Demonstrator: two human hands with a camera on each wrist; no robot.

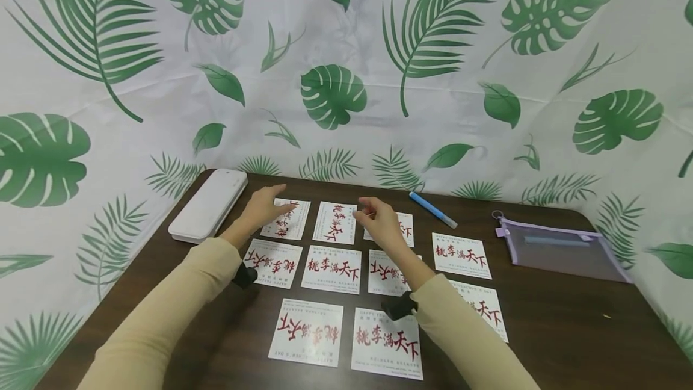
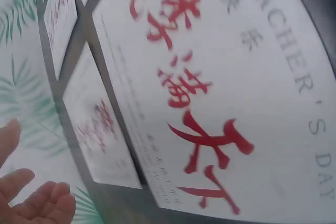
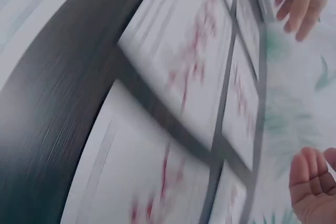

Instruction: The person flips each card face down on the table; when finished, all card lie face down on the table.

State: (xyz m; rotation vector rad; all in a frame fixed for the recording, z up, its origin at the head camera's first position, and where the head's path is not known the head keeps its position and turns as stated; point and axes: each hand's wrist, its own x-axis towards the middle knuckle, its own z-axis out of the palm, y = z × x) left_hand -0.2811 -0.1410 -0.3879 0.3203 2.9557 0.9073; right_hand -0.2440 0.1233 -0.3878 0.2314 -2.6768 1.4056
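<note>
The left hand hovers with relaxed fingers over the back-left card, holding nothing. The right hand, fingers loosely curled and empty, hangs over the back-right card, at about three o'clock from the left one. Both cards lie flat in the far row of a grid of cards on the dark table. Each is probably light, thin and bendable, best lifted by an edge or corner. Their long axes run left to right.

light: even, soft | head: sharp, edges bowed | wrists: blurred, right worse
</note>
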